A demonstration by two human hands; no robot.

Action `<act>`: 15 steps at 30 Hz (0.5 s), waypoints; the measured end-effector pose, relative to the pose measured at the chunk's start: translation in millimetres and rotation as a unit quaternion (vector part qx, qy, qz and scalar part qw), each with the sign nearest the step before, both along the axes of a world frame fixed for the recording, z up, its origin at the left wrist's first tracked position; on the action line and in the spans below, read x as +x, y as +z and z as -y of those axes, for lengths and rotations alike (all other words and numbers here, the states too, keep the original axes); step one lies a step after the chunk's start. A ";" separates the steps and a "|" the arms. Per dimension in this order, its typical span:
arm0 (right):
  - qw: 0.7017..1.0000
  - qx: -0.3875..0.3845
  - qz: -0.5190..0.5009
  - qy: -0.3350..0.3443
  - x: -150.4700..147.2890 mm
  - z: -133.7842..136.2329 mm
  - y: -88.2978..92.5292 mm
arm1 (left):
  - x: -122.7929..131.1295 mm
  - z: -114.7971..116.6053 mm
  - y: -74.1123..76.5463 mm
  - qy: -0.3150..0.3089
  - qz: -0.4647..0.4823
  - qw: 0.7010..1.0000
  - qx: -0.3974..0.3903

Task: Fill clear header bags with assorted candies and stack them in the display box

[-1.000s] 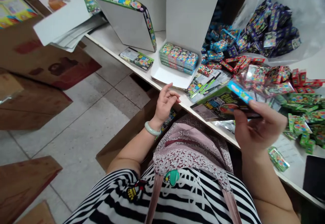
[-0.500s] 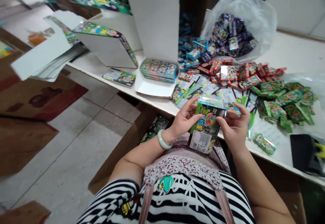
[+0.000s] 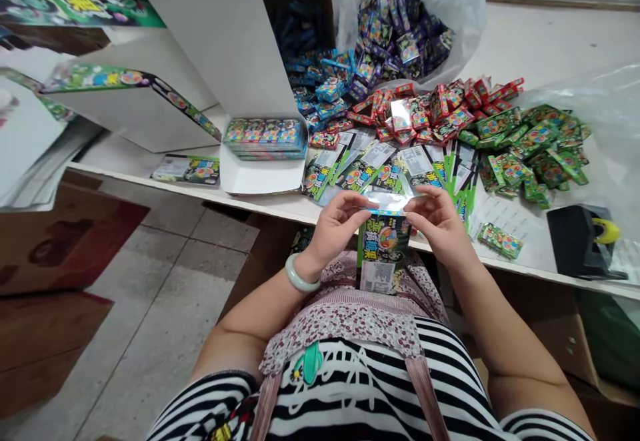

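My left hand point(image 3: 336, 224) and my right hand point(image 3: 436, 221) both pinch the top edge of a green printed packet point(image 3: 383, 251) held upright over my lap at the table's front edge. The packet has a clear top strip and a white label at its bottom. Right behind my hands several similar flat packets point(image 3: 370, 167) lie fanned on the white table point(image 3: 525, 47). Small red boxes point(image 3: 425, 111), green boxes point(image 3: 530, 144) and blue boxes point(image 3: 325, 87) are heaped beyond them.
An open white display carton point(image 3: 260, 174) with a row of small boxes stands left of centre. A plastic bag of purple boxes point(image 3: 400, 27) sits at the back. A black tape dispenser point(image 3: 583, 241) is at the right. Brown cardboard point(image 3: 60, 241) lies on the tiled floor.
My left hand came up from near my waist and joined my right hand on the packet. The packet turned from flat to upright, and the view shifted right toward the table.
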State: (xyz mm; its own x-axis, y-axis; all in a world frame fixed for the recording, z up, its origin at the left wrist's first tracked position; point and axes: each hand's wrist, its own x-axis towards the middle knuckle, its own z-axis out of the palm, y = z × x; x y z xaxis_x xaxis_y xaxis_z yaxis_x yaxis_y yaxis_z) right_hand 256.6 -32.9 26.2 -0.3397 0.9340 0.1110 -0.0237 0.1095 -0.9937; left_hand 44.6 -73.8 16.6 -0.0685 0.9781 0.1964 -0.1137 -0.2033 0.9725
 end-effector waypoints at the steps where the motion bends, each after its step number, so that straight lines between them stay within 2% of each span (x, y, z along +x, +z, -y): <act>1: 1.000 -0.014 -0.004 0.004 0.3 -0.8 1.1 | 0.0 -1.3 0.9 -0.006 0.009 1.000 -0.006; 3: 1.000 0.009 0.020 0.010 2.3 0.0 3.5 | -1.3 -2.4 1.5 -0.020 0.001 1.000 -0.004; 6: 0.994 0.086 0.069 0.027 5.9 2.9 9.5 | -3.2 -2.3 2.8 -0.052 -0.036 0.998 0.032; 8: 0.991 0.102 0.080 0.033 6.1 2.4 14.5 | -2.4 -3.2 6.3 -0.061 -0.046 0.996 0.052; 12: 0.996 0.031 0.078 0.040 -0.1 -7.2 23.2 | 3.6 -9.2 18.7 -0.036 -0.055 0.998 0.025; 15: 0.995 -0.022 0.069 0.071 -4.8 -16.1 27.5 | 5.6 -14.1 26.2 -0.030 -0.060 0.998 -0.008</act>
